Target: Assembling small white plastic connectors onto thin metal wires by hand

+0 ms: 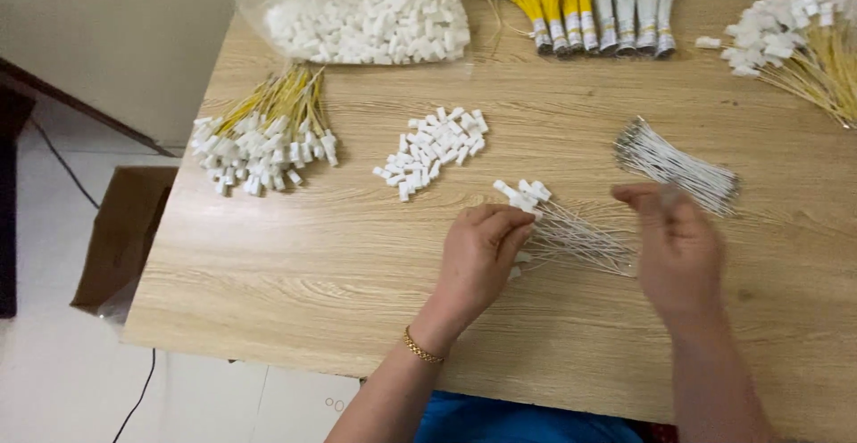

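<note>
Looks maybe halfway: left hand (478, 255) pinches a white connector, right hand (674, 242) is closed on a white wire (blurry), a few capped wires (558, 224) lie between them, with loose connectors (433, 150) and bare wires (674, 164) just beyond.

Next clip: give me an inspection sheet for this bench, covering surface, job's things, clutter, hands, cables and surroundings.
Surface: light wood-grain table.
Job's things: bunch of white wires with white connectors lying between the hands; loose white wire bundle beside the right hand.
Clutter: loose white connectors; yellow wires with connectors; clear bag of connectors; tied wire bundles; another yellow-wire pile.
Hands: left hand on the bunch's connector end; right hand blurred, its grip unclear.
Cables: black cable on the floor.
Surroundings: cardboard box beside the table; tiled floor.
</note>
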